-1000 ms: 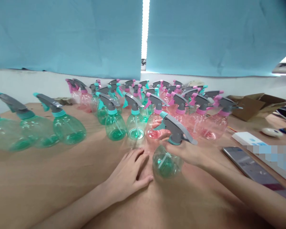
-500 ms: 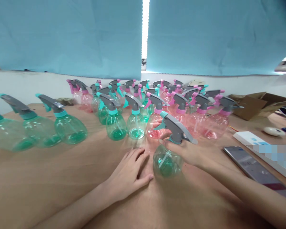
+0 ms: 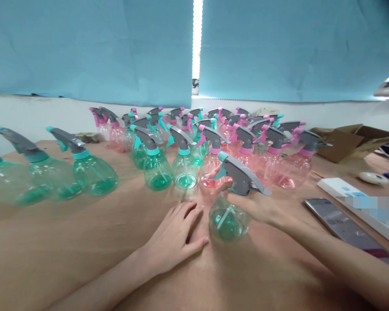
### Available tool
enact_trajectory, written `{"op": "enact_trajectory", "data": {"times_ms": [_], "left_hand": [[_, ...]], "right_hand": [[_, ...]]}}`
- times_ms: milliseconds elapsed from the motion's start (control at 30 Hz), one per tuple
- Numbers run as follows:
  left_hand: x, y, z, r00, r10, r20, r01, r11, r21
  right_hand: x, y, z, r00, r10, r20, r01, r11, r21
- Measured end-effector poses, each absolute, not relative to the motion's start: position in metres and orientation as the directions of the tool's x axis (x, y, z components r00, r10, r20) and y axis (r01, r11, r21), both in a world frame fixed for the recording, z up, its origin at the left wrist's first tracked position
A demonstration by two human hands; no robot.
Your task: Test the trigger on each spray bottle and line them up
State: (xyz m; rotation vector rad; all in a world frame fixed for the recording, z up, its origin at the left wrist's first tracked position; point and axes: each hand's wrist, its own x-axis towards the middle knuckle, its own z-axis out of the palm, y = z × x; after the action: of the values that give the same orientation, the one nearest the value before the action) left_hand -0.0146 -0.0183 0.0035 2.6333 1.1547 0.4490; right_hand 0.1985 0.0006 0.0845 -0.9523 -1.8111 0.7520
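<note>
On the tan wooden table [image 3: 116,250], one teal trigger [image 3: 219,172] sits closer in to its bottle than half a second ago.

Leftmost, I count three translucent green plastic spray bottles [image 3: 56,175]; two more green ones [image 3: 157,170] begin the front row; one left hand [image 3: 178,233] lies palm-down, fingers loosely apart; beside it one green grey-headed spray bottle [image 3: 228,222], the right hand [image 3: 256,207] clamped round its neck; four pink spray bottles [image 3: 293,170] finish that row; one flat phone [image 3: 350,231].

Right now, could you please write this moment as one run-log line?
right hand: holds green spray bottle near its top | left hand: palm down on table | nearby: phone
</note>
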Motion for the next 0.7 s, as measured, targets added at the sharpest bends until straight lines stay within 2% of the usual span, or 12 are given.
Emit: {"op": "enact_trajectory", "data": {"times_ms": [233,400,533,700], "left_hand": [[-0.014,-0.017,0.006,0.645,0.746,0.167,0.677,-0.659,0.327],[-0.013,-0.018,0.006,0.645,0.746,0.165,0.679,-0.658,0.324],[-0.013,-0.018,0.007,0.644,0.749,0.155,0.685,-0.655,0.319],[-0.012,-0.018,0.008,0.643,0.750,0.156,0.688,-0.655,0.312]], "right_hand": [[0.196,-0.005,0.095,-0.287,0.868,0.405,0.219,0.471,-0.855],[0.202,-0.007,0.087,-0.314,0.847,0.429,0.196,0.500,-0.844],[0.204,-0.005,0.079,-0.345,0.871,0.350,0.201,0.433,-0.879],[0.205,-0.001,0.072,-0.364,0.825,0.433,0.160,0.513,-0.843]]}}
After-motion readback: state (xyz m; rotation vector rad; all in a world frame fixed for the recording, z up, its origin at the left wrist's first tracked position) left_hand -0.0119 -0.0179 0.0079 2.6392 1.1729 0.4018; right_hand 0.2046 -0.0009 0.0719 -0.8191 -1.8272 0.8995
